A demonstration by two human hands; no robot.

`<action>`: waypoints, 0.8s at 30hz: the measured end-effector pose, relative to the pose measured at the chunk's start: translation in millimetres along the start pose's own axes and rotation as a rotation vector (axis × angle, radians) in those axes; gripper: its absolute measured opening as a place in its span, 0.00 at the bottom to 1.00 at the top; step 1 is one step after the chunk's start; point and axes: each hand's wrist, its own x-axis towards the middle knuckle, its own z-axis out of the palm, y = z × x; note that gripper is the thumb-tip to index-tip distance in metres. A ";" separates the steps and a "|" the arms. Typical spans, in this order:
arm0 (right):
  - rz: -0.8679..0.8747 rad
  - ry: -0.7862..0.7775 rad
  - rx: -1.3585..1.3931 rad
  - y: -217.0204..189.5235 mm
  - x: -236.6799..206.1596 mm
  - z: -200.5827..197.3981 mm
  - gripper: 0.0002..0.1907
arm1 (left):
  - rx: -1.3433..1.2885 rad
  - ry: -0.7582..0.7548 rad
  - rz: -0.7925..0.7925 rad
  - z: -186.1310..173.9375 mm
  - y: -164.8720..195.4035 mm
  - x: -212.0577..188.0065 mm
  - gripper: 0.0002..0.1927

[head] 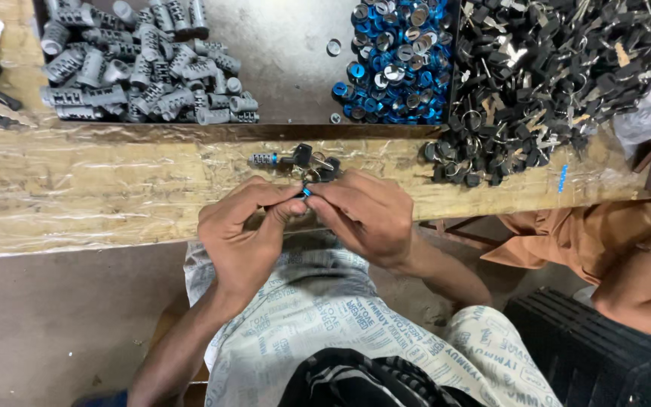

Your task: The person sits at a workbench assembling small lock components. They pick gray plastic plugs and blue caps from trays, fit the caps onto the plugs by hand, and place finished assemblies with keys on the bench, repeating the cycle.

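Fingers (289, 208) of the left hand (244, 237) and the right hand (363, 215) pinch together on one small part with a blue cap (307, 193), held between the two thumbs just this side of the desk (114, 196) edge. Both hands grasp it equally close; the blue end points away from the person, toward the desk. Just beyond it on the desk lies a grey cylinder with keys (295, 160), long axis running left to right.

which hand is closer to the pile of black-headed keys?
Right. The right hand sits just below and left of the pile of black-headed keys. The left hand is farther left, on the other side of the small blue-tipped part both hands pinch.
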 end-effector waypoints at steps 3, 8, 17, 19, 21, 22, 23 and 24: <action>0.208 0.100 0.271 4.6 -26.6 7.6 0.07 | -0.070 -0.076 -0.246 5.7 0.8 -4.3 0.05; 0.122 0.072 0.465 7.3 -61.4 19.1 0.15 | -0.405 -0.284 -0.660 -1.9 -9.4 -4.6 0.06; -0.352 0.199 0.000 19.1 -80.6 31.6 0.20 | -0.227 -0.522 -0.649 5.4 -8.6 -7.9 0.07; -0.435 0.227 -0.036 24.5 -72.5 32.7 0.17 | -0.338 -0.320 -0.556 20.4 -1.0 -19.4 0.07; -0.480 0.205 -0.036 26.6 -62.8 31.6 0.15 | -0.472 -0.010 -0.471 38.6 3.1 -32.9 0.07; -0.425 0.116 0.039 27.0 -58.0 29.3 0.14 | -0.314 0.005 -0.402 36.6 0.8 -34.7 0.07; -0.369 0.025 0.114 27.9 -53.2 25.1 0.14 | -0.157 0.022 -0.333 32.4 -0.5 -36.7 0.08; -0.311 -0.066 0.190 28.9 -48.6 20.7 0.13 | -0.002 0.039 -0.263 26.1 -2.8 -36.6 0.08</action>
